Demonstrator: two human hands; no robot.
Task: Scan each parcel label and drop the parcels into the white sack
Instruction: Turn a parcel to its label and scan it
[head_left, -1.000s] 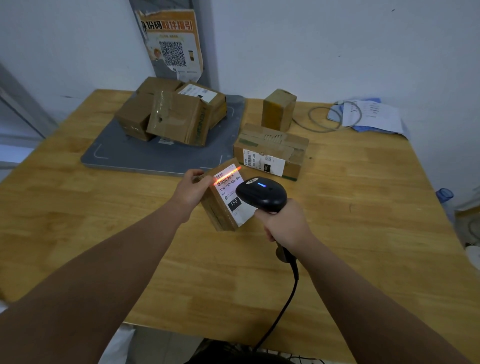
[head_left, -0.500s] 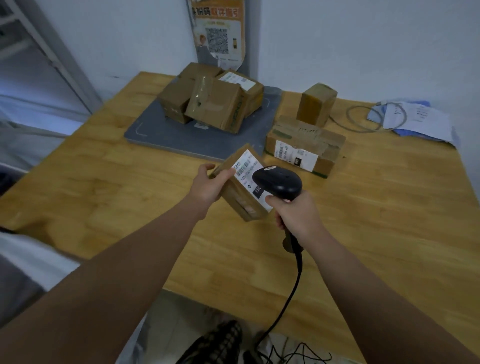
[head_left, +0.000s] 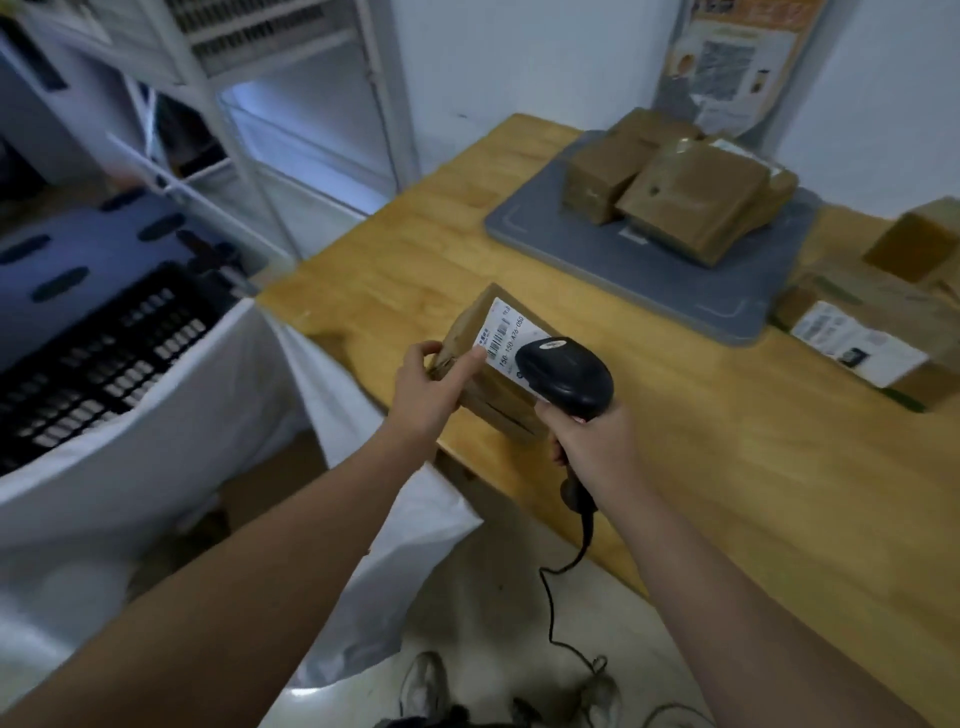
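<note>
The left hand (head_left: 423, 395) grips one end of a small cardboard parcel (head_left: 493, 397), thumb lying at the edge of its white label (head_left: 501, 332). The right hand (head_left: 592, 447) curls round a black corded barcode scanner (head_left: 569, 376), whose head is over the label. The parcel is above the near-left corner of the wooden table (head_left: 727, 467), and the white sack (head_left: 208, 415) hangs just left of it. Farther back, more parcels (head_left: 685, 202) sit on a grey platform (head_left: 675, 280).

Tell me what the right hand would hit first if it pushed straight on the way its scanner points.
Most likely the parcel held by the left hand: the scanner in the right hand overlaps its label, though depth is unclear.
</note>
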